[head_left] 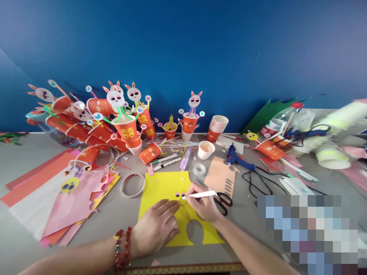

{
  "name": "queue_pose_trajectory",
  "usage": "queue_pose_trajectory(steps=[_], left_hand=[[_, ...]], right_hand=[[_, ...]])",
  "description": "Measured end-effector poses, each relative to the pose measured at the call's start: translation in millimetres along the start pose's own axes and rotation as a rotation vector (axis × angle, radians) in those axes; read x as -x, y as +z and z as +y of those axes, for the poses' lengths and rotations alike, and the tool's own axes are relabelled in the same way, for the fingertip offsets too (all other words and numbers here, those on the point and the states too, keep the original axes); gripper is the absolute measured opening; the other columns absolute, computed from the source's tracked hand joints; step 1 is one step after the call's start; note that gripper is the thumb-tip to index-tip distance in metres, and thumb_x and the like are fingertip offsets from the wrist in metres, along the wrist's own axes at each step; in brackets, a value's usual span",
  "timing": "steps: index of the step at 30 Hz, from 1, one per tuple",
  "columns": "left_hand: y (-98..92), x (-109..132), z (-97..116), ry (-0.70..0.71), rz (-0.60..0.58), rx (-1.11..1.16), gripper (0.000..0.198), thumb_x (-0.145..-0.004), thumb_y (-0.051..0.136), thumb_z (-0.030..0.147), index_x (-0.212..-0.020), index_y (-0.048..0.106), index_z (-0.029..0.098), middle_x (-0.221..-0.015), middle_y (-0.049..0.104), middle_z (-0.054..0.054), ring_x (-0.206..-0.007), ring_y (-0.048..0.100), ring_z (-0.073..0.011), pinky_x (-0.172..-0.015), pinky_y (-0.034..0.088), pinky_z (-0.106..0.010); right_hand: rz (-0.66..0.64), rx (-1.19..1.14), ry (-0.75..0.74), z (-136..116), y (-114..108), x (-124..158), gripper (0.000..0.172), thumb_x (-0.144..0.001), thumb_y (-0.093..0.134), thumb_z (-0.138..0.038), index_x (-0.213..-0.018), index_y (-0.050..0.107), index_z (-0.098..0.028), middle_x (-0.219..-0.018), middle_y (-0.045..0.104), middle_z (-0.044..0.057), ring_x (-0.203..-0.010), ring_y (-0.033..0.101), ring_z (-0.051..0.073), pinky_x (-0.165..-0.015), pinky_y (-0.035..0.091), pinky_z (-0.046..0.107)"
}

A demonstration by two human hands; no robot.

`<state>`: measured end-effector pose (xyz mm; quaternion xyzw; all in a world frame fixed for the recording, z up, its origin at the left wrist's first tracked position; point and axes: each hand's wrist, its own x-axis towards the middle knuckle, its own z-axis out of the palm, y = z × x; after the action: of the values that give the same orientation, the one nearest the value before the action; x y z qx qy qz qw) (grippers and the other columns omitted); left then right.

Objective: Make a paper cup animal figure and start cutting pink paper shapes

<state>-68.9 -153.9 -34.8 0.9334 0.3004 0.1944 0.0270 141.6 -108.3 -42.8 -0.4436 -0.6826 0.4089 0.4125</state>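
Note:
A yellow sheet of paper with rounded pieces cut out of it lies flat in front of me. My left hand rests on the sheet, fingers stretched out and pressing it down. A white marker pen is in the grip of my right hand, its tip touching the paper beside two small pink-and-black eye shapes. A faint curved line shows just below the eyes. Black-handled scissors lie to the right of my right hand, partly over a peach paper sheet with cut-outs.
Red paper cups with rabbit faces crowd the back left. Coloured paper sheets are piled at left near a tape roll. A blue glue gun, its black cord, a white cup and a plastic bottle stand or lie towards the right.

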Motion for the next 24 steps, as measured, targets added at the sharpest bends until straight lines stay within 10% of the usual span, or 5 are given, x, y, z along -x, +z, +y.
queue_pose_trajectory(steps=[24], left_hand=[[4.4, 3.8, -0.9, -0.011, -0.058, 0.024, 0.015, -0.092, 0.056, 0.029, -0.091, 0.063, 0.015, -0.129, 0.063, -0.013, -0.122, 0.057, -0.0263, -0.103, 0.048, -0.042]], right_hand=[[-0.059, 0.215, -0.052, 4.4, 2.6, 0.1, 0.019, -0.087, 0.055, -0.017, -0.069, 0.051, -0.022, -0.058, 0.057, -0.004, -0.047, 0.046, 0.011, -0.048, 0.031, 0.024]])
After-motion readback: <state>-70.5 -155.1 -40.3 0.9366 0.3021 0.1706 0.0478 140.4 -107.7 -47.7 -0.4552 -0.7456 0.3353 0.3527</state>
